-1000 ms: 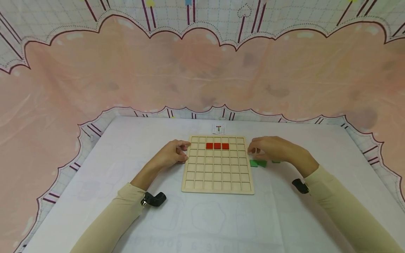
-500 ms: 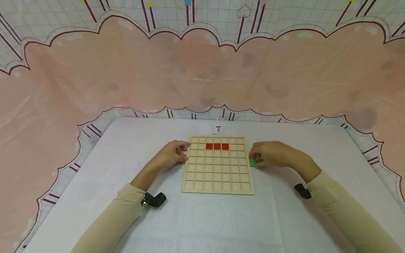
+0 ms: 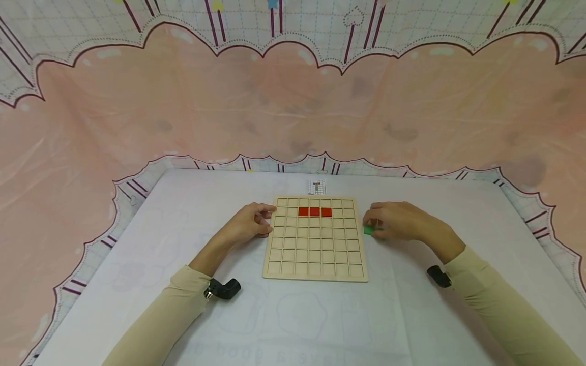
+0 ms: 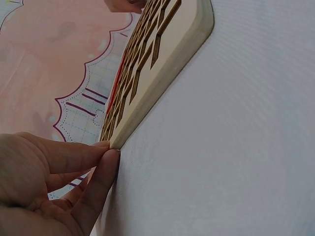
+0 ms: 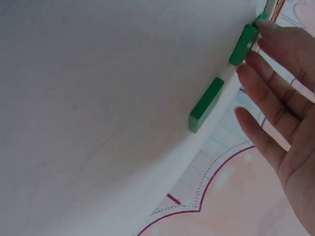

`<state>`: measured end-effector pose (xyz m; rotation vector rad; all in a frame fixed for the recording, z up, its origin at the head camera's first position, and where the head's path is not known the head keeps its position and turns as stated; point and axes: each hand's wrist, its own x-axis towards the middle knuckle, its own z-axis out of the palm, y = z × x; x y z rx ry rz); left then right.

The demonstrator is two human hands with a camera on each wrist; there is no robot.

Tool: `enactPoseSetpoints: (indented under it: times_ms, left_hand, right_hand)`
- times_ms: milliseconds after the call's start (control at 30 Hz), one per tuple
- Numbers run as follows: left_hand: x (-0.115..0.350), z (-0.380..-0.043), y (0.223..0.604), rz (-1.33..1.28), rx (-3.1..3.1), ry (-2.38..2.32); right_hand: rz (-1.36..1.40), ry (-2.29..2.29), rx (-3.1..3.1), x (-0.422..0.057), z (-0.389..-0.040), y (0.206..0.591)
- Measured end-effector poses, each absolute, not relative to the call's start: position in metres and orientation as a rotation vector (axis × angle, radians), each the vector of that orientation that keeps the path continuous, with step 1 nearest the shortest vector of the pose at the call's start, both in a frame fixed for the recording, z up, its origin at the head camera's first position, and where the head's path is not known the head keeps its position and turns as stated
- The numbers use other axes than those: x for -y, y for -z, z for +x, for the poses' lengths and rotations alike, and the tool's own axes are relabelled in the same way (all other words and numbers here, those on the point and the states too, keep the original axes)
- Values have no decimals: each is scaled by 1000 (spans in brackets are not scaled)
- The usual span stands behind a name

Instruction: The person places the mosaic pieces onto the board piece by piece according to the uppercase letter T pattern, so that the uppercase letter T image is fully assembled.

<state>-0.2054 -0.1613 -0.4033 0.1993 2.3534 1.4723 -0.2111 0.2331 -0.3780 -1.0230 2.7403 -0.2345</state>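
Observation:
A pale wooden grid board lies on the table, with three red tiles in a row near its far side. My left hand rests its fingertips against the board's left edge; the left wrist view shows finger and thumb tips meeting that edge. Just right of the board, my right hand pinches a green tile, partly covered by the fingers. In the right wrist view, a green tile sits by the fingers, and another green tile lies apart on the cloth.
A small printed card with a coloured grid pattern lies beyond the board. White cloth covers the table, and a patterned pink curtain hangs behind. Black devices are strapped at both wrists.
My right hand has come down onto the green tiles, then shifted slightly away from the board with one tile between its fingers. The left hand and the board stay put.

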Motion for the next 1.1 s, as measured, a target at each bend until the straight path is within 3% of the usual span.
enactPoseSetpoints:
  times_ms: [1100]
  left_hand:
    - [163, -206, 406, 224, -2341, -1492]
  right_hand:
    - [-1010, 287, -2791, -238, -218, 377]
